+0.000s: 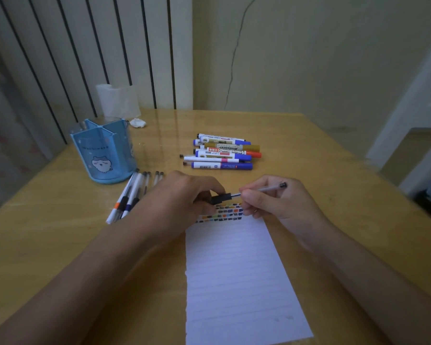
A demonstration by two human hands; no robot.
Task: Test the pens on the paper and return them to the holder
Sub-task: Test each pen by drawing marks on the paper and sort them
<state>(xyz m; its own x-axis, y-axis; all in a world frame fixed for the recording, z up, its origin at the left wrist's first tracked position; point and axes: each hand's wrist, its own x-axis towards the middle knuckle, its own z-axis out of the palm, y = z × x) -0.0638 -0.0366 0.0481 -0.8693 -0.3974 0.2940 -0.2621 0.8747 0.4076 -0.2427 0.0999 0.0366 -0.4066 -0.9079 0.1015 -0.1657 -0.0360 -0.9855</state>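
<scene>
On the table [296, 145], both hands [184, 197] grip the pen [261, 190].

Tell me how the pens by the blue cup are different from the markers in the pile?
The pens are thin, mostly white or clear; the markers are fat with bright labels. The pens lie beside the blue cup, pointing toward it; the markers lie sideways farther back, heaped together. Both groups rest on the table, outside the cup.

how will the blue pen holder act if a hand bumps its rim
The blue pen holder looks like thin plastic and appears empty, so it is probably light and may slide on the glossy table. It stands tall, so a high bump could tip it.
</scene>
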